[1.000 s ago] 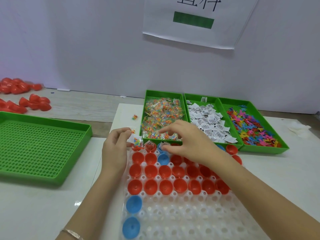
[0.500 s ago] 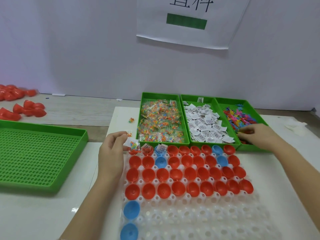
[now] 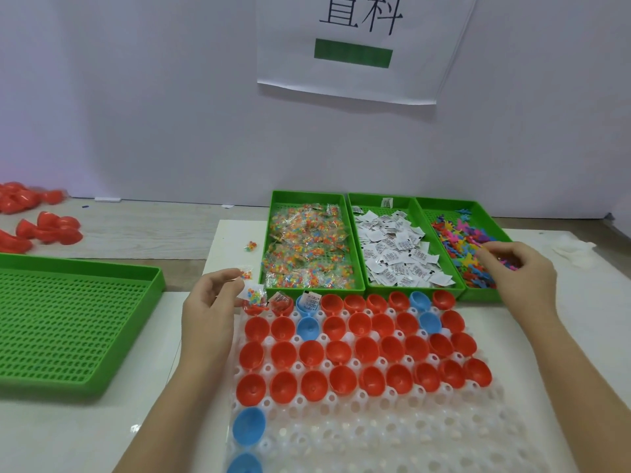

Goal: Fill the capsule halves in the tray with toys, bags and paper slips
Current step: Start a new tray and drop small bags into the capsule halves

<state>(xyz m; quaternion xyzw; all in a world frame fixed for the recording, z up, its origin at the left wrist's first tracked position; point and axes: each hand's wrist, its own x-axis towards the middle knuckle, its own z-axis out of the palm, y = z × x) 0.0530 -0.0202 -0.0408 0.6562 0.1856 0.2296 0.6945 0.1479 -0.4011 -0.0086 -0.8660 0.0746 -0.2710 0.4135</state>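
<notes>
A clear white tray (image 3: pixel 392 435) holds rows of red and a few blue capsule halves (image 3: pixel 341 353). The first three halves of its far row hold paper slips or bags. My left hand (image 3: pixel 208 305) pinches a small bag of coloured beads (image 3: pixel 254 293) just above the tray's far left corner. My right hand (image 3: pixel 519 271) reaches into the green bin of coloured plastic toys (image 3: pixel 457 240), fingers curled among them; whether it grips one is hidden. Behind the tray stand the green bin of bead bags (image 3: pixel 307 247) and the bin of paper slips (image 3: pixel 396 254).
A large green perforated tray (image 3: pixel 68 322) sits at the left. Loose red capsule halves (image 3: pixel 47 230) lie at the far left. A stray bead bag (image 3: pixel 251 246) lies on the white mat. A paper sign (image 3: pixel 362 46) hangs on the wall behind.
My right hand moved from the tray's far row to the toy bin on the right and now digs in it. My left hand kept holding the bead bag in place.
</notes>
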